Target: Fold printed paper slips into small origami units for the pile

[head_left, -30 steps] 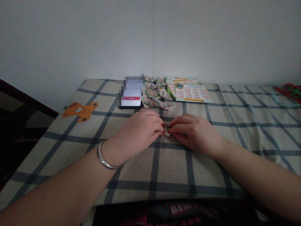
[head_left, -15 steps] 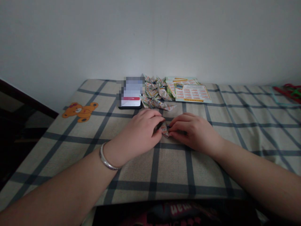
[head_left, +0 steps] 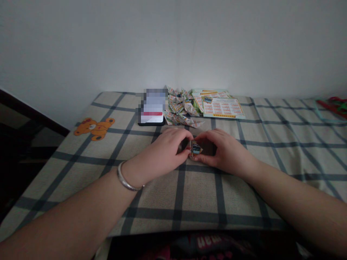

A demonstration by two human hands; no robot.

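Observation:
A small folded piece of printed paper [head_left: 195,148] is between my two hands, just above or on the checked tablecloth. My left hand [head_left: 169,146], with a silver bangle at the wrist, pinches its left side between thumb and fingertips. From the other side my right hand [head_left: 221,148] grips it, thumb at the near edge and fingers at the far edge. A dark printed picture shows on the paper's right face. Beyond the hands lie several folded paper pieces [head_left: 180,104], pointed and printed alike.
Flat printed calendar sheets [head_left: 223,107] lie right of the folded pieces. A phone [head_left: 152,108] with its screen lit, partly pixelated, is on their left. An orange bear figure [head_left: 94,127] is at the table's left. Red and green items [head_left: 337,105] sit at the far right, and a wall [head_left: 173,43] rises behind.
The folded paper has turned, so its dark printed face now shows. My right fingers have spread to its far and near edges; my left hand has shifted slightly right.

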